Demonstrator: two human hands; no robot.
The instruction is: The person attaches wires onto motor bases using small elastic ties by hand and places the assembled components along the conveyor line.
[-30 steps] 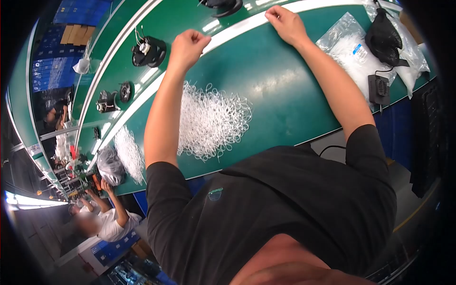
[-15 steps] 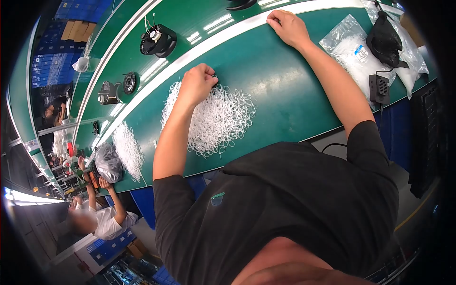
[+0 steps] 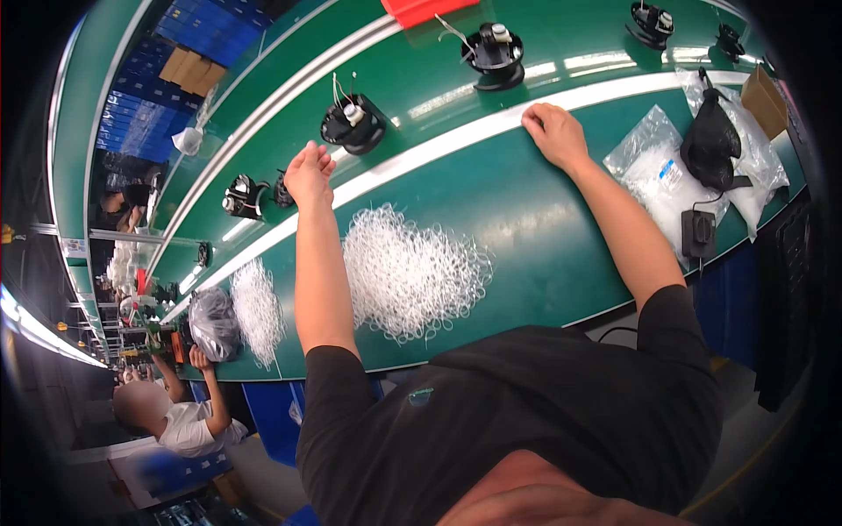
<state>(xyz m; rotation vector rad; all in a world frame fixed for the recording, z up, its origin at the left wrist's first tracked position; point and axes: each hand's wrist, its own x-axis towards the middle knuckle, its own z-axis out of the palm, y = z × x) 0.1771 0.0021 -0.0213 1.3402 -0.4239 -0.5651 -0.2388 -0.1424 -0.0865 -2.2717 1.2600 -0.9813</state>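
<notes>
My left hand (image 3: 311, 175) has its fingers curled over the edge of the green conveyor, just below a black round housing (image 3: 353, 124) with a white part and thin wires. I cannot make out anything between the fingers. Beneath that forearm and to its right lies a heaped pile of thin white plastic loops (image 3: 417, 272), like looped cable ties. My right hand (image 3: 555, 136) rests with bent fingers at the white rail (image 3: 456, 142) between the bench and the conveyor. No object shows in it.
More black housings (image 3: 494, 57) stand on the conveyor. A red bin (image 3: 430, 10) is at the top. To the right lie clear bags (image 3: 653, 175), a black mesh item (image 3: 709, 145) and a small black fan-like device (image 3: 699, 232). At left are a second white pile (image 3: 257, 311), a grey plastic bag (image 3: 213, 324) and a co-worker (image 3: 189, 421).
My left hand has left the loop pile and moved forward to the conveyor, close to a housing. My right hand stays by the rail. The view has tilted, showing more housings and the red bin.
</notes>
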